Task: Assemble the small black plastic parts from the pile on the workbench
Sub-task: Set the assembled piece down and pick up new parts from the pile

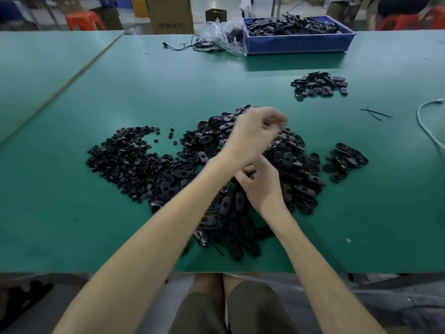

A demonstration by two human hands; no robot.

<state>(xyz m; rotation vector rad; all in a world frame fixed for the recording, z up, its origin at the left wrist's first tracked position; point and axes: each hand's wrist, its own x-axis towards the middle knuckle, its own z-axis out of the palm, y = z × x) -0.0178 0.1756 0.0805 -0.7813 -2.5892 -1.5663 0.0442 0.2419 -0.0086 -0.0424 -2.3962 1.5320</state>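
Observation:
A big pile of oval black plastic parts (296,165) covers the middle of the green workbench (144,88). A second heap of smaller round black parts (130,162) lies to its left. My left hand (252,133) reaches across above the oval pile, blurred, with its fingers curled; I cannot make out anything in them. My right hand (261,183) sits just below my left wrist, over the pile, with its fingers curled inward. The wrist hides what they hold, if anything.
Two smaller groups of black parts lie at the right (345,159) and the far right (320,85). A blue bin (298,44) full of black parts and a clear plastic bag (224,36) stand at the back. A white cable (426,124) runs along the right edge.

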